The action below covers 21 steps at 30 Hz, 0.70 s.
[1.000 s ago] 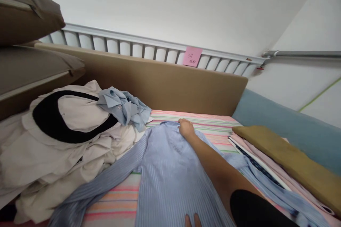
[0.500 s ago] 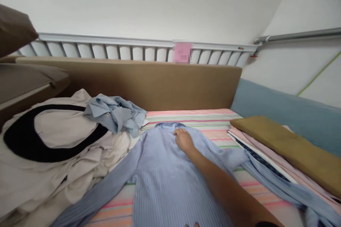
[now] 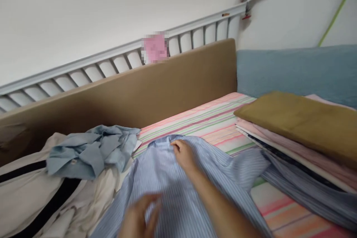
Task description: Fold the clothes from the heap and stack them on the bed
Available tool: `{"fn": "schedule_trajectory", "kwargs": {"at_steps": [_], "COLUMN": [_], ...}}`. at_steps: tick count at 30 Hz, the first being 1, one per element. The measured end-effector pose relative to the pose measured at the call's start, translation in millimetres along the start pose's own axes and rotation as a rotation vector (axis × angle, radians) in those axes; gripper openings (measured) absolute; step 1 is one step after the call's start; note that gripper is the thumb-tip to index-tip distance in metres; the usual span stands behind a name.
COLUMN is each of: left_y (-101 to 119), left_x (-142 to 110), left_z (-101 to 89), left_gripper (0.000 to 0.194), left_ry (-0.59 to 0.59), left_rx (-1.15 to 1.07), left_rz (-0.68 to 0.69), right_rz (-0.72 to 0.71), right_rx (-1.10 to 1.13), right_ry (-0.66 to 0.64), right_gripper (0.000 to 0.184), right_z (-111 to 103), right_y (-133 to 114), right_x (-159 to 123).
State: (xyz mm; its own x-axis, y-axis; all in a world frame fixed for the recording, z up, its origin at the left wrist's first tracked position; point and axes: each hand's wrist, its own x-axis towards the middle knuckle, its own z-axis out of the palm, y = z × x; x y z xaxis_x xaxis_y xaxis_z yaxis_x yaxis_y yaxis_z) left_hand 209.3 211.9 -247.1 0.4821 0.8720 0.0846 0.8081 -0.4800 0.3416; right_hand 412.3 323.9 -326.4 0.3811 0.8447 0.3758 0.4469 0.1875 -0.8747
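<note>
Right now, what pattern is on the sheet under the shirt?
Pink, green and orange stripes on the sheet, seen in the head view.

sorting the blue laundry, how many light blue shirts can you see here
2. A striped shirt lies spread on the bed under both hands; a crumpled shirt sits on the white pile at left. More may be hidden in the piles.

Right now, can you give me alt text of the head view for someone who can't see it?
The right hand presses near the collar of a light blue pinstriped shirt spread on a pastel striped sheet, while the blurred left hand hovers over its body. A crumpled blue garment lies left; a folded stack topped by mustard cloth sits right.
</note>
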Motion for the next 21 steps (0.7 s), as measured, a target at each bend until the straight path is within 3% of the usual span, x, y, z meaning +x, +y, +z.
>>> {"fn": "schedule_trajectory", "kwargs": {"at_steps": [4, 6, 8, 11, 14, 18, 21], "left_y": [-26, -25, -21, -17, -18, -22, -23], "left_x": [153, 210, 246, 268, 268, 258, 246], "left_z": [-11.0, -6.2, 4.2, 19.8, 24.2, 17.0, 13.0], "left_gripper": [0.038, 0.039, 0.035, 0.028, 0.027, 0.033, 0.036], "left_ry": [0.131, 0.043, -0.094, -0.29, -0.421, -0.495, -0.504], "left_rx": [-0.015, 0.106, 0.169, 0.185, 0.202, 0.241, 0.274], "left_rz": [-0.005, -0.017, -0.014, 0.009, 0.017, -0.007, -0.013], "right_rz": [0.391, 0.522, 0.597, 0.679, 0.725, 0.739, 0.74], "right_rx": [0.625, 0.866, 0.983, 1.023, 0.994, 0.963, 0.969], "right_ry": [0.023, -0.033, -0.068, -0.053, -0.012, 0.02, 0.03], "right_gripper": [0.018, 0.022, 0.023, 0.024, 0.024, 0.021, 0.032], "right_z": [-8, -10, -11, -10, -11, -12, -13], "right_y": [6, 14, 21, 23, 17, 8, 5], "right_x": [9, 10, 10, 10, 11, 12, 11]}}
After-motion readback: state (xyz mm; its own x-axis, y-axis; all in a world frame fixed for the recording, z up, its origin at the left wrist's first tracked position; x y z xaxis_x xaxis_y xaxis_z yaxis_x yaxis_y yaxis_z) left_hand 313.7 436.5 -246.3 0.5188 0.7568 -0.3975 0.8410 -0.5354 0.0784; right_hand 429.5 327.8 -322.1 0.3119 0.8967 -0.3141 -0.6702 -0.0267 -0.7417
